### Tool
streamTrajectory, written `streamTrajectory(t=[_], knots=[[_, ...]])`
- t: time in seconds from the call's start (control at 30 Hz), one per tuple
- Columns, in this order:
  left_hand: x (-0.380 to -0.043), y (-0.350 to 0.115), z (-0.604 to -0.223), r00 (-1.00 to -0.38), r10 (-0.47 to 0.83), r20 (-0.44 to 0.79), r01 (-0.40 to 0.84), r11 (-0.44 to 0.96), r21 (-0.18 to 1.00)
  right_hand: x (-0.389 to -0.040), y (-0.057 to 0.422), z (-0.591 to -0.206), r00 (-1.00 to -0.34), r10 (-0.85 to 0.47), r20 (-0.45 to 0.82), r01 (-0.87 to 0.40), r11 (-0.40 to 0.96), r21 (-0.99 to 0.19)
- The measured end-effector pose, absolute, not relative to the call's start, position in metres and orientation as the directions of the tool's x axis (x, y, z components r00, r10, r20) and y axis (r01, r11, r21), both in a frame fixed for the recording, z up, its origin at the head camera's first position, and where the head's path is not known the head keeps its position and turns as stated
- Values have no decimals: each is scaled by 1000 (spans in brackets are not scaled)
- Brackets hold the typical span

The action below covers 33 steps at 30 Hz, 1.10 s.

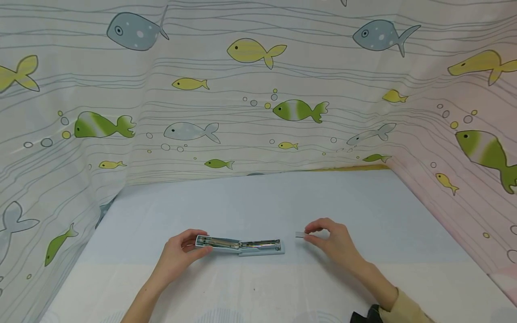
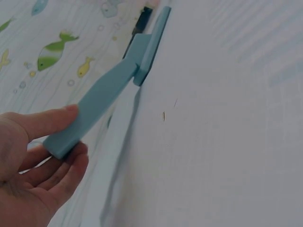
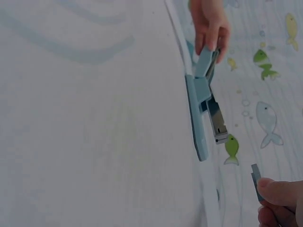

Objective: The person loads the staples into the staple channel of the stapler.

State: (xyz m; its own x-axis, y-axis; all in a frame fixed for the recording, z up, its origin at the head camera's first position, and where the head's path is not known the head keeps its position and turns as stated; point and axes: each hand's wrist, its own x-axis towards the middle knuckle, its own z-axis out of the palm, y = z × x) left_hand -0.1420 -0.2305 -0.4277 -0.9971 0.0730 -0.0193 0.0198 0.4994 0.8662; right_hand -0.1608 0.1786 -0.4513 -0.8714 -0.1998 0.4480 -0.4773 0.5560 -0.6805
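Note:
A light blue stapler (image 1: 261, 253) is folded wide open, its base low over the white cloth and its top arm tilted up to the left. My left hand (image 1: 177, 252) grips the end of that top arm between thumb and fingers, as the left wrist view shows from the stapler's outer side (image 2: 102, 104). The metal staple channel (image 3: 217, 120) faces away from me. Just right of the base, my right hand (image 1: 336, 240) pinches a short grey strip of staples (image 3: 256, 177) between thumb and fingertips. A gap separates the strip from the stapler.
A white cloth (image 1: 258, 202) covers the table. Fish-patterned curtains (image 1: 242, 112) hang behind and along both sides. A tiny gold-coloured sliver (image 2: 164, 116) lies on the cloth in front of the stapler. Something black (image 1: 365, 315) sits beside my right sleeve (image 1: 408, 307).

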Motion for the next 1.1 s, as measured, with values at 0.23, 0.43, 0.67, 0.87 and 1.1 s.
streamTrajectory(t=[0.23,0.43,0.67,0.87,1.1], knots=[[-142,-230,-427,-998,66,-24,13,508,861,-162,172,-450,-868,-206,451,-483,554,-677],[-143,-230,-428,-997,69,-24,14,507,862,-162,166,-448,-876,-214,433,-475,542,-693],[-143,-231,-428,-997,74,-29,11,498,867,-162,159,-445,-876,-229,424,-478,525,-704],[-143,-231,-428,-997,69,-27,12,516,856,-162,153,-445,-889,-228,397,-456,520,-722],[-143,-230,-427,-998,67,-21,17,517,856,-163,147,-446,-876,-248,413,-481,501,-720]])
